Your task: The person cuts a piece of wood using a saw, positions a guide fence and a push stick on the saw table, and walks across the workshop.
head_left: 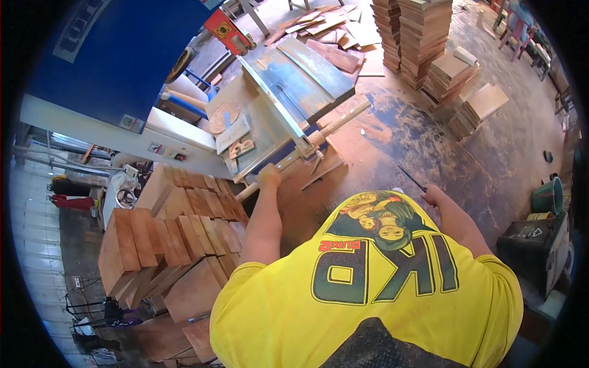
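My left hand [269,176] is closed round the round rail [288,161] along the front edge of the saw table [257,147]. A long metal fence [276,104] crosses that table. Left of the fence lie a small cut-out piece of wood [241,147] and a pale flat piece [234,132]. Away to the right, my right hand [433,195] grips a thin dark rod [411,178], its tip pointing forward and left. Whether the rod is a file or another tool is too small to tell.
A blue machine housing [123,49] rises at left. Stacked wooden boards [184,227] stand close by my left arm. Tall board stacks [423,37] and lower ones [481,104] are ahead right; loose boards [331,27] lie behind the table. A green bucket [547,197] sits at right.
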### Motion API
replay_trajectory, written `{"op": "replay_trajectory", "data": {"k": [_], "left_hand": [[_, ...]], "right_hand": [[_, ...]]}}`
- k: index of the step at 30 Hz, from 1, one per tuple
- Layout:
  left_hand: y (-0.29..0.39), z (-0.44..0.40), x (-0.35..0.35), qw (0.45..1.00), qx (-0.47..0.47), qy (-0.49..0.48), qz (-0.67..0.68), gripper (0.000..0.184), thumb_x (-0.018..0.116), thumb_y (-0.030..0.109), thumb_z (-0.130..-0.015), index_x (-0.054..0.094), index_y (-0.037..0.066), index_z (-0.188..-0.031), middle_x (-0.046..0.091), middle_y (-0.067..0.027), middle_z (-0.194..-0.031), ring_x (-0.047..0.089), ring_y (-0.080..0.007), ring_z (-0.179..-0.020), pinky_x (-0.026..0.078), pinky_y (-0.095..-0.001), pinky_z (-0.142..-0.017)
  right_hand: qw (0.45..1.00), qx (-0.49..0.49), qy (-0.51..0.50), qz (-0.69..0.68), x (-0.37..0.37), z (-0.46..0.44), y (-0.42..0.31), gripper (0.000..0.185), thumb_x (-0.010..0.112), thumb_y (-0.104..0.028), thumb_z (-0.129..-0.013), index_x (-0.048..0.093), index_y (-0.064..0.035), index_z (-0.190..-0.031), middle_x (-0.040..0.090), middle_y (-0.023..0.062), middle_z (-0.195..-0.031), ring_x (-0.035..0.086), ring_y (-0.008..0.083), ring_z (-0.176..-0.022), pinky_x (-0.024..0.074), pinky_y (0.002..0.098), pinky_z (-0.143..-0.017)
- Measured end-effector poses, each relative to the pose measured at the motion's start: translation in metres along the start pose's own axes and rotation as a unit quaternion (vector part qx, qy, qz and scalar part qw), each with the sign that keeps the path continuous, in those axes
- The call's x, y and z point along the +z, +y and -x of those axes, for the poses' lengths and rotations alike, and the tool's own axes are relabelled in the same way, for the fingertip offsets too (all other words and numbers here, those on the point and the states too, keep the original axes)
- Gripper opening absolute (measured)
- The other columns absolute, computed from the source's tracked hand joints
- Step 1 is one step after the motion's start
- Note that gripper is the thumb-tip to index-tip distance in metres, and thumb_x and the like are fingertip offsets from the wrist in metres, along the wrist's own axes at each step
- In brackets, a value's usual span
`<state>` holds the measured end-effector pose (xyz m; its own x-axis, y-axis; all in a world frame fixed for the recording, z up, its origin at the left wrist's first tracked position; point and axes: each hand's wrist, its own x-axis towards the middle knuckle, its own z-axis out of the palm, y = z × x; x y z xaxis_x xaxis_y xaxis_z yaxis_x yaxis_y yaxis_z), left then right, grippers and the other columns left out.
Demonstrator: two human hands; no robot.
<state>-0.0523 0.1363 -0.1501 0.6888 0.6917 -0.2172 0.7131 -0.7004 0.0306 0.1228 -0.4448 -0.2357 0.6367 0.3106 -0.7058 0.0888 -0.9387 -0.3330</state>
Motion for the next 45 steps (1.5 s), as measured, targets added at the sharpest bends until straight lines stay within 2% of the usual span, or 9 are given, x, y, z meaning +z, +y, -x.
{"op": "replay_trajectory", "data": {"k": [2, 4, 12, 13, 28, 30, 37, 39, 45], "left_hand": [[0.001, 0.004, -0.003, 1.000, 0.005, 0.010, 0.001, 0.040, 0.074, 0.038, -0.075, 0.063, 0.006, -0.095, 0.067, -0.0180, -0.102, 0.062, -0.0361, -0.101, 0.049, -0.0461, -0.087], [-0.001, 0.003, -0.002, 0.999, 0.033, 0.009, -0.006, 0.024, 0.061, 0.028, -0.083, 0.066, 0.009, -0.098, 0.068, -0.0168, -0.104, 0.064, -0.0356, -0.100, 0.048, -0.0488, -0.087], [0.003, 0.006, -0.012, 0.999, 0.026, -0.022, -0.029, 0.031, 0.061, 0.030, -0.082, 0.066, 0.009, -0.103, 0.067, -0.0177, -0.107, 0.063, -0.0356, -0.104, 0.048, -0.0474, -0.088], [0.004, 0.005, -0.014, 0.999, 0.020, -0.037, -0.011, 0.050, 0.074, 0.043, -0.075, 0.062, 0.003, -0.103, 0.065, -0.0199, -0.108, 0.061, -0.0358, -0.105, 0.048, -0.0443, -0.089], [0.010, 0.010, -0.022, 0.999, 0.022, -0.042, -0.015, 0.050, 0.075, 0.042, -0.075, 0.063, 0.006, -0.106, 0.066, -0.0171, -0.108, 0.061, -0.0348, -0.105, 0.048, -0.0450, -0.088], [0.009, 0.010, -0.020, 0.999, 0.023, -0.038, -0.013, 0.049, 0.075, 0.042, -0.075, 0.063, 0.006, -0.105, 0.066, -0.0173, -0.108, 0.061, -0.0349, -0.105, 0.048, -0.0451, -0.088], [0.012, 0.012, -0.023, 0.999, 0.024, -0.034, -0.028, 0.048, 0.071, 0.042, -0.075, 0.064, 0.006, -0.105, 0.067, -0.0186, -0.106, 0.063, -0.0348, -0.103, 0.049, -0.0444, -0.088], [0.011, 0.011, -0.022, 0.999, 0.023, -0.031, -0.023, 0.048, 0.073, 0.043, -0.075, 0.064, 0.006, -0.104, 0.067, -0.0183, -0.106, 0.062, -0.0354, -0.104, 0.048, -0.0448, -0.088], [0.008, 0.009, -0.015, 1.000, 0.016, -0.019, -0.012, 0.048, 0.075, 0.043, -0.074, 0.064, 0.005, -0.100, 0.066, -0.0186, -0.106, 0.062, -0.0366, -0.103, 0.048, -0.0454, -0.087]], "right_hand": [[0.999, 0.014, 0.003, -0.031, 0.001, 0.009, 0.001, 0.042, 0.063, -0.022, -0.087, 0.057, -0.0013, -0.123, 0.067, 0.0202, -0.088, 0.064, 0.0283, -0.060, 0.0534, 0.0390, -0.052], [0.999, 0.017, 0.005, -0.028, -0.002, 0.015, 0.002, 0.042, 0.062, -0.021, -0.087, 0.057, -0.0016, -0.123, 0.067, 0.0204, -0.092, 0.065, 0.0288, -0.062, 0.0538, 0.0392, -0.052], [0.999, 0.039, 0.003, -0.026, -0.001, 0.008, 0.003, 0.041, 0.061, -0.020, -0.088, 0.057, -0.0007, -0.124, 0.067, 0.0213, -0.101, 0.068, 0.0308, -0.070, 0.0563, 0.0401, -0.056], [0.999, 0.043, -0.002, -0.018, -0.002, 0.006, 0.003, 0.041, 0.061, -0.020, -0.088, 0.057, -0.0001, -0.123, 0.067, 0.0215, -0.101, 0.068, 0.0312, -0.068, 0.0564, 0.0401, -0.056], [0.999, 0.014, 0.028, -0.014, 0.017, -0.010, 0.014, 0.035, 0.062, -0.018, -0.086, 0.061, 0.0009, -0.115, 0.067, 0.0224, -0.095, 0.067, 0.0331, -0.066, 0.0567, 0.0407, -0.055], [0.997, 0.051, 0.023, -0.044, 0.006, 0.009, -0.002, 0.033, 0.061, -0.020, -0.086, 0.064, -0.0022, -0.114, 0.067, 0.0217, -0.103, 0.068, 0.0359, -0.082, 0.0565, 0.0437, -0.069], [0.997, 0.047, 0.020, -0.052, 0.005, 0.016, -0.011, 0.032, 0.059, -0.020, -0.086, 0.064, -0.0006, -0.112, 0.067, 0.0230, -0.097, 0.068, 0.0359, -0.074, 0.0563, 0.0443, -0.063], [0.999, 0.038, 0.007, -0.023, 0.009, 0.008, -0.006, 0.037, 0.060, -0.018, -0.087, 0.060, 0.0000, -0.120, 0.066, 0.0226, -0.096, 0.067, 0.0311, -0.065, 0.0556, 0.0391, -0.055], [0.999, 0.027, 0.009, -0.033, 0.017, 0.000, 0.005, 0.038, 0.059, -0.019, -0.088, 0.059, -0.0007, -0.121, 0.066, 0.0230, -0.096, 0.067, 0.0312, -0.065, 0.0548, 0.0392, -0.054]]}}
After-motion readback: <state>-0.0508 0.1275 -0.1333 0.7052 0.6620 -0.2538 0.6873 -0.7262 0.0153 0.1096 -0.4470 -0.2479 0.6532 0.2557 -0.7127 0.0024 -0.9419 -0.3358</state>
